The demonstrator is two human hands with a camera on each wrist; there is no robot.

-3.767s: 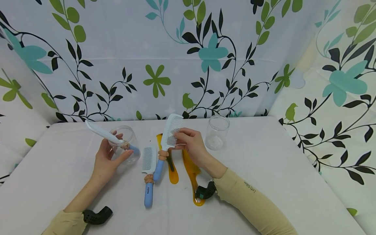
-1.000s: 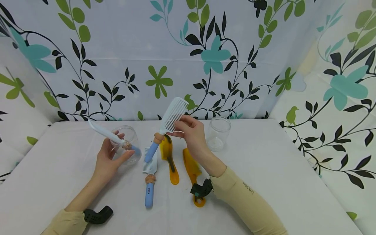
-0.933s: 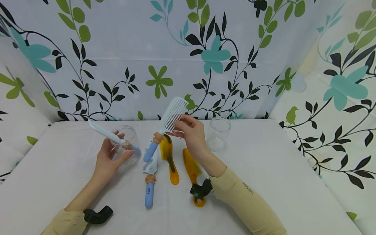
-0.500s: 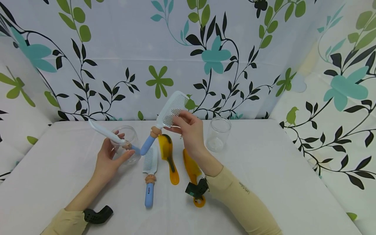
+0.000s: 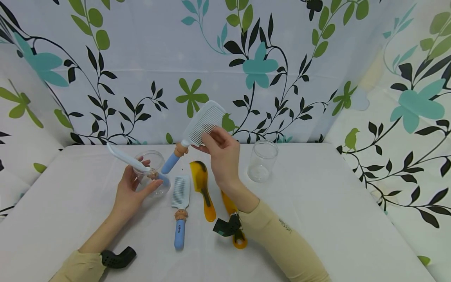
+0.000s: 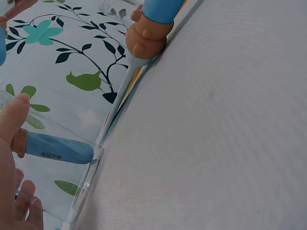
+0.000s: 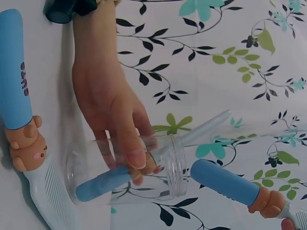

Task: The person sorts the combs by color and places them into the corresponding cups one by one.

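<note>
White cloth printed with teal flowers, green leaves and black vines hangs behind and beside a white-covered desk. From the head view, the left hand sits at about 9 o'clock from the desk's middle, its fingers and thumb curled round a clear plastic jar tipped on its side. A white comb with a blue handle stands in that jar, its white end poking out toward 10 o'clock. The right hand is raised near the centre and pinches, by the teeth, a second white wide-toothed comb with a blue handle and a small figure at its neck; its handle slants down toward 7 o'clock and its tip lies just at the jar's mouth. On the desk toward 6 o'clock lie a third white and blue comb, an amber translucent comb and another amber comb partly under the right forearm. An upright empty clear jar stands at 2 o'clock.

From the left wrist view, the jar's rim rests on the cloth, a blue handle lies inside it, and the fingertips press on its wall.

From the right wrist view, the left hand wraps the jar, and the held comb's blue handle hangs just beside its open mouth.
</note>
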